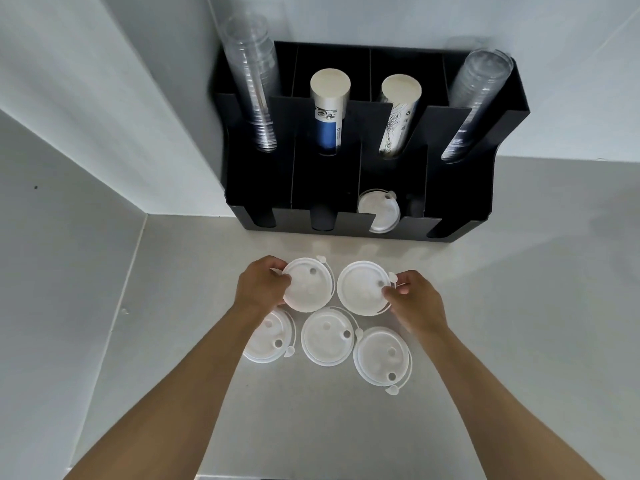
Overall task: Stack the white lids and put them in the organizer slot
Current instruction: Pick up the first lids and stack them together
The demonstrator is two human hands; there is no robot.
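Several round white lids lie on the grey counter in front of a black organizer. My left hand grips the left edge of the far-left lid. My right hand pinches the right edge of the far-right lid. Closer to me lie three more lids: one at the left, partly under my left forearm, one in the middle and one at the right. Another white lid stands in the organizer's third front slot.
The organizer's back slots hold two stacks of clear cups and two sleeves of paper cups. White walls close in the counter at the left and behind.
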